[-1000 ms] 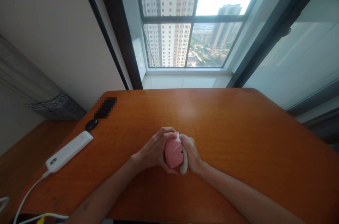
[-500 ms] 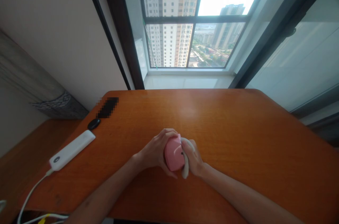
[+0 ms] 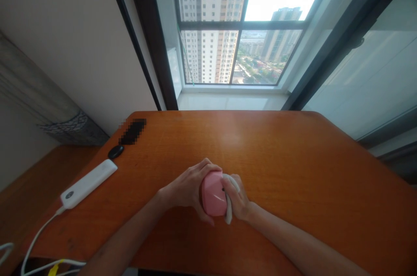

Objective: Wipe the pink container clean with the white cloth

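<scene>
Above the near middle of the table, a small pink rounded object (image 3: pixel 214 194) with flat facets is between my two hands. My left hand (image 3: pixel 192 185) curls round its left side, fingers over the top and thumb along the lower edge. A white curved band (image 3: pixel 229 211) runs along the object's right side. My right hand (image 3: pixel 239 197) is closed on this band, its thumb against the pink body near a small dark spot. The exact kind of object cannot be made out, and the right fingers are partly hidden behind it.
On the brown table (image 3: pixel 293 158), a white power strip (image 3: pixel 87 184) with a white cable (image 3: pixel 37 234) lies at the left. Beyond it are a small black oval item (image 3: pixel 115 151) and a blurred dark rectangle (image 3: pixel 133 131). A window (image 3: pixel 241 54) stands behind the table.
The pink object has turned slightly and come a little nearer in both hands, showing more of its front facet. My left thumb sits slightly lower. Both hands keep their hold.
</scene>
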Demonstrator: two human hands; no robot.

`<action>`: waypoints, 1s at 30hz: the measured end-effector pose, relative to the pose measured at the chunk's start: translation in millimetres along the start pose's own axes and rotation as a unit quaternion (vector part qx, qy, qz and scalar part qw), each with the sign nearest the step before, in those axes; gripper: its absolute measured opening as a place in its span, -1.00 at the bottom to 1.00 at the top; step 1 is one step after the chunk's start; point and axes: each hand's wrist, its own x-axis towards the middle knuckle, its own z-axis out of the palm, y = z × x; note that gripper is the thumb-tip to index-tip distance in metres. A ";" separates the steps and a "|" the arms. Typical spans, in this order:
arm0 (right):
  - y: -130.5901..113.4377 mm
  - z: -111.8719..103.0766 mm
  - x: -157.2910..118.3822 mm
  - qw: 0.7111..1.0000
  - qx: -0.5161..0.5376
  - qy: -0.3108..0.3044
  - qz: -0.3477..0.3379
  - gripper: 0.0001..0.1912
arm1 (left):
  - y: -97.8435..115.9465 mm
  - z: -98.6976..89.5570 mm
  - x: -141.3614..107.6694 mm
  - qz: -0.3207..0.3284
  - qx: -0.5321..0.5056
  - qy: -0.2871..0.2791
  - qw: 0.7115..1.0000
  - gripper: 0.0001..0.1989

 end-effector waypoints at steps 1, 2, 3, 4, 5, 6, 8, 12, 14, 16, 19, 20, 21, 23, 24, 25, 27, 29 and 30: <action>0.2 0.1 -0.2 1.000 -0.006 -0.001 -0.005 -0.30 | -0.7 0.2 0.4 -0.006 -0.009 0.001 1.000 0.24; 0.7 0.3 -0.6 1.000 -0.011 -0.001 -0.013 -0.31 | -2.4 0.8 0.7 -0.010 -0.019 0.003 1.000 0.23; 1.5 0.5 -1.0 1.000 -0.017 -0.004 -0.023 -0.31 | -5.0 1.9 0.9 -0.014 -0.032 0.006 0.999 0.22; 2.4 0.8 -1.6 0.999 -0.022 -0.007 -0.031 -0.32 | -8.5 3.3 0.8 -0.018 -0.048 0.007 0.999 0.21; 3.4 1.0 -2.3 0.999 -0.026 -0.010 -0.036 -0.32 | -12.6 5.0 0.5 -0.022 -0.067 0.008 0.997 0.19; 4.3 1.1 -3.0 0.999 -0.030 -0.012 -0.039 -0.33 | -17.0 6.9 0.1 -0.025 -0.092 0.007 0.995 0.18; 5.4 0.8 -4.2 0.998 -0.036 -0.021 -0.039 -0.34 | -25.7 10.7 -0.9 -0.036 -0.153 -0.002 0.988 0.15; 4.4 -0.5 -4.7 0.996 -0.042 -0.043 -0.061 -0.35 | -36.8 17.5 -3.3 -0.059 -0.245 -0.020 0.968 0.16; 3.3 -1.0 -3.9 0.996 -0.043 -0.041 -0.070 -0.34 | -38.4 22.0 -4.9 -0.061 -0.251 -0.017 0.966 0.19; 2.7 -1.2 -2.5 0.997 -0.039 -0.037 -0.061 -0.32 | -38.5 27.9 -6.8 -0.042 -0.244 0.008 0.969 0.24; 2.5 -0.9 0.3 1.000 -0.009 -0.017 -0.002 -0.29 | -39.6 36.4 -9.6 0.011 -0.204 0.087 0.975 0.18; 2.4 -0.6 1.2 1.000 0.006 -0.006 0.025 -0.29 | -41.0 37.9 -10.4 0.030 -0.179 0.114 0.977 0.14; 2.1 -0.2 2.0 0.998 0.021 0.007 0.051 -0.28 | -42.9 38.5 -11.2 0.051 -0.149 0.137 0.978 0.11; 1.3 0.9 3.2 0.994 0.046 0.034 0.093 -0.27 | -47.7 36.7 -12.2 0.094 -0.069 0.156 0.981 0.17; 1.1 1.5 3.7 0.991 0.057 0.049 0.110 -0.26 | -49.9 34.6 -12.4 0.117 -0.019 0.149 0.982 0.24; 1.0 2.1 4.1 0.988 0.069 0.064 0.124 -0.25 | -51.5 32.0 -12.3 0.140 0.035 0.133 0.981 0.33; 1.9 3.2 5.0 0.980 0.094 0.095 0.147 -0.26 | -52.6 26.7 -11.6 0.179 0.135 0.096 0.970 0.45; 3.8 3.6 6.3 0.972 0.123 0.118 0.164 -0.28 | -51.2 23.0 -10.4 0.204 0.198 0.084 0.955 0.49; 5.0 3.6 7.1 0.968 0.138 0.124 0.170 -0.29 | -50.2 21.9 -9.8 0.208 0.217 0.089 0.950 0.48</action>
